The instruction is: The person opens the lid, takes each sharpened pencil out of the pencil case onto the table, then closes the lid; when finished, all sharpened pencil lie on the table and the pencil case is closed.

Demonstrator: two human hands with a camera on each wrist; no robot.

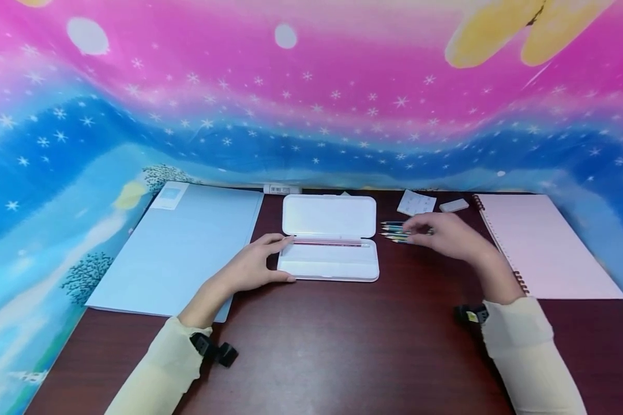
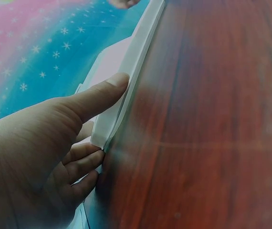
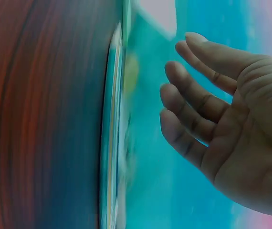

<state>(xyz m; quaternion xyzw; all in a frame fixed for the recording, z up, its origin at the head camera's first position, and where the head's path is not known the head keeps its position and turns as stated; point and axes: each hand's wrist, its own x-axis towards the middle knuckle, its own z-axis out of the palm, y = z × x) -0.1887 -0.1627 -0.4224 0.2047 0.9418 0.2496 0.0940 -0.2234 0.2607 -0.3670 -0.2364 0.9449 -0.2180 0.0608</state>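
Note:
A white pencil case (image 1: pixel 328 268) lies with its lid raised at the middle of the table. One dark red pencil (image 1: pixel 329 244) lies in it along the hinge side. My left hand (image 1: pixel 251 262) holds the case's left end, thumb at the front edge and fingers toward the back; the left wrist view shows the thumb (image 2: pixel 105 93) on the case's side wall. Several coloured pencils (image 1: pixel 393 228) lie together right of the case, partly hidden by my right hand (image 1: pixel 443 233). That hand hovers above them, and in the right wrist view its loosely bent fingers hold nothing, apart from the pencils (image 3: pixel 111 133).
A light blue folder (image 1: pixel 187 248) lies at the left and a pink spiral notebook (image 1: pixel 547 242) at the right. Along the back are a white box with a barcode (image 1: pixel 282 189), a patterned paper piece (image 1: pixel 416 203) and a white eraser (image 1: pixel 454 205). A patterned cloth hangs behind.

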